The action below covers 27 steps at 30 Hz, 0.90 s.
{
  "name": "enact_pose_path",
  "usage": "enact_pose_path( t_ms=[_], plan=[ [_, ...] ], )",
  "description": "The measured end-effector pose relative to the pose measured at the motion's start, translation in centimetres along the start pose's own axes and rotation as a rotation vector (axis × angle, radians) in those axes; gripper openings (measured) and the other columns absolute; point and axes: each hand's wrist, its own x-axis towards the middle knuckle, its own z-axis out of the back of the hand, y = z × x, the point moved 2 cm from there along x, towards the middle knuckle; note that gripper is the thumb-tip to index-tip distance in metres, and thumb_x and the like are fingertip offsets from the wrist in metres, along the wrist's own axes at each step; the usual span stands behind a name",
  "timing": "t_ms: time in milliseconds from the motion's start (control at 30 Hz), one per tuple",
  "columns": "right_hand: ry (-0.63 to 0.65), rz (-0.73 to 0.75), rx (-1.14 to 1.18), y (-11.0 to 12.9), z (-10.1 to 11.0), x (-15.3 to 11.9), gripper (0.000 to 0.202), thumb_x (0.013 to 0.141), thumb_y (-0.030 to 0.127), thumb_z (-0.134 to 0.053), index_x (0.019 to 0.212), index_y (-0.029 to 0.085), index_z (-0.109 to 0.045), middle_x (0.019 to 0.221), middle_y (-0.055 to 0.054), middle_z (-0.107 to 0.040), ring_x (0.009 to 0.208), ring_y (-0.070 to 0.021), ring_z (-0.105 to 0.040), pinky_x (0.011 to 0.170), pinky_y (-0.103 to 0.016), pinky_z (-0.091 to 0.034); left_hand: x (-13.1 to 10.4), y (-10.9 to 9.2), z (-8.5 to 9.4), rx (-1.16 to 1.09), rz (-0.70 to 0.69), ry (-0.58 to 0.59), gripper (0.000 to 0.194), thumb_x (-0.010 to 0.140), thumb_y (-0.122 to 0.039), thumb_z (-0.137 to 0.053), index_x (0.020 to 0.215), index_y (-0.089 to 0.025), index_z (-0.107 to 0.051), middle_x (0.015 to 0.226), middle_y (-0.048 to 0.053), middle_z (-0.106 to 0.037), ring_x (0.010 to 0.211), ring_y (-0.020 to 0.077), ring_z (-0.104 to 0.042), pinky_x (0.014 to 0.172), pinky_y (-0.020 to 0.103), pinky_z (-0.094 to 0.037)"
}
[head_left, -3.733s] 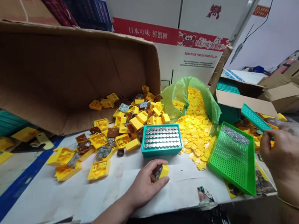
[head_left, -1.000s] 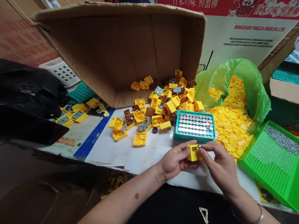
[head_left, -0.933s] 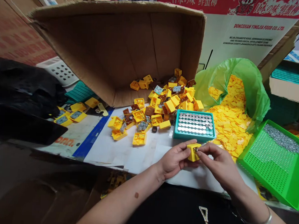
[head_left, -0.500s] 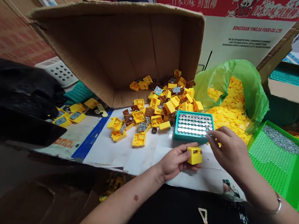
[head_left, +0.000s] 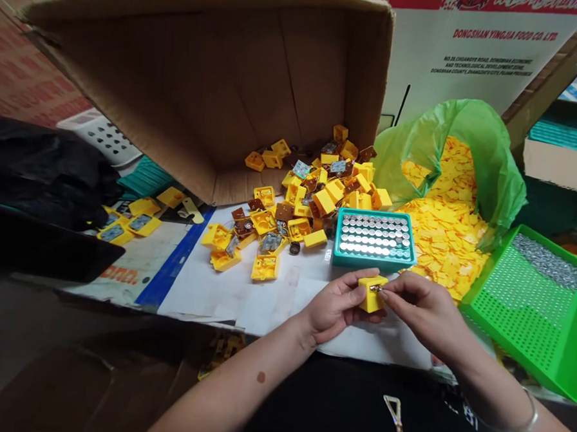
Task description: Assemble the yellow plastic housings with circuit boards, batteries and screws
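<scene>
My left hand (head_left: 338,307) is wrapped round a small yellow plastic box (head_left: 370,299), its slotted face turned up toward me. In a pinch, my right hand (head_left: 417,303) holds a small shiny button cell (head_left: 378,288) against the opening of that box; the fingertips partly hide the cell. Just beyond both hands stands a teal tray (head_left: 373,264) with rows of round silver button cells (head_left: 365,236). A few places at its near right corner show no bright cell. Left of the tray lies a pile of yellow housings (head_left: 265,267) with brown and grey parts among them.
A cardboard box (head_left: 203,76) lies open behind the pile. To the right are a green bag (head_left: 496,136) with flat yellow pieces (head_left: 446,243) and a bright green perforated tray (head_left: 520,318) with small metal parts. A black bag (head_left: 40,164) is at left.
My right hand has moved from the teal tray's near right corner down and left to the yellow box, with a cell in its fingers. My left hand keeps its hold.
</scene>
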Motion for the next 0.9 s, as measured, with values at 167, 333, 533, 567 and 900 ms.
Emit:
enact_pose_path(
  t_ms=[167,333,533,567,900],
  plan=[
    [-0.032,-0.090,0.007,-0.7,-1.0,-0.5,0.024,0.076,0.040,-0.054,0.068,0.017,-0.058,0.067,-0.003,-0.061,0.061,-0.0145,-0.055,0.057,-0.026,-0.044,-0.1,0.3,0.0,0.247,-0.106,-0.047,0.041,0.069,-0.030,-0.071,0.109,-0.024,-0.064,0.103,0.005,-0.066,0.092,0.0161,-0.060,0.087,0.034,-0.046],
    [-0.076,-0.078,-0.086,-2.1,-0.9,-1.8,0.019,0.075,0.037,-0.056,0.073,0.019,-0.054,0.067,-0.001,-0.055,0.063,-0.0141,-0.051,0.057,-0.026,-0.040,-0.4,-0.2,-0.1,0.506,-0.087,0.018,0.047,0.070,-0.034,-0.070,0.113,-0.019,-0.063,0.101,0.007,-0.066,0.089,0.0168,-0.061,0.088,0.033,-0.044],
    [-0.032,-0.103,0.102,-3.3,-1.2,-3.2,0.024,0.076,0.037,-0.057,0.087,0.019,-0.045,0.067,0.003,-0.047,0.059,-0.0111,-0.047,0.052,-0.022,-0.040,-0.5,-0.1,-0.4,0.440,0.185,0.232,0.049,0.073,-0.034,-0.068,0.117,-0.016,-0.059,0.093,0.008,-0.065,0.069,0.0133,-0.062,0.072,0.032,-0.048],
    [-0.005,-0.059,0.097,-3.3,-0.8,-3.1,0.023,0.079,0.038,-0.055,0.088,0.019,-0.046,0.067,0.002,-0.049,0.060,-0.0112,-0.048,0.053,-0.022,-0.041,-0.5,0.0,-0.5,0.412,0.179,0.220,0.047,0.073,-0.034,-0.068,0.116,-0.017,-0.059,0.093,0.008,-0.065,0.070,0.0143,-0.063,0.072,0.032,-0.048],
    [-0.044,0.301,-1.167,-4.8,8.2,2.1,0.023,0.077,0.010,-0.048,0.079,0.019,-0.068,0.081,-0.011,-0.054,0.066,-0.0180,-0.048,0.056,-0.028,-0.033,0.2,0.7,-2.8,0.341,0.169,-0.061,0.037,0.072,-0.030,-0.070,0.102,-0.016,-0.053,0.099,0.011,-0.066,0.069,0.0091,-0.059,0.060,0.021,-0.043]
  ],
)
